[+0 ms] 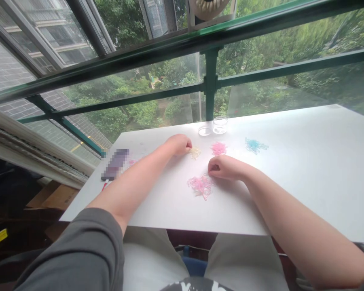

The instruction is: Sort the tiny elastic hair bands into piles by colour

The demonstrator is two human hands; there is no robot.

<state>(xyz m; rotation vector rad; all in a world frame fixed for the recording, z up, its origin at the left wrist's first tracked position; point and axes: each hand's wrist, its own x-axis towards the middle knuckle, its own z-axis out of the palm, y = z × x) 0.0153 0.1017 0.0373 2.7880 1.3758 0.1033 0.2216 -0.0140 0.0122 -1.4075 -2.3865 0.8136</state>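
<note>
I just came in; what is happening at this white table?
A person is at a white table. The left hand is at a small pile of thin pale-yellow pieces, the right hand beside a larger pile of thin light-pink pieces. To the right of the yellow lie a bright-pink pile and a turquoise pile. Whether either hand holds a piece is too small to tell.

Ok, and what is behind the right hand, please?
Behind the right hand is a bright pink pile; farther back sit clear round containers. The white tabletop directly under the hand is covered, and I cannot tell whether the hand holds anything.
</note>
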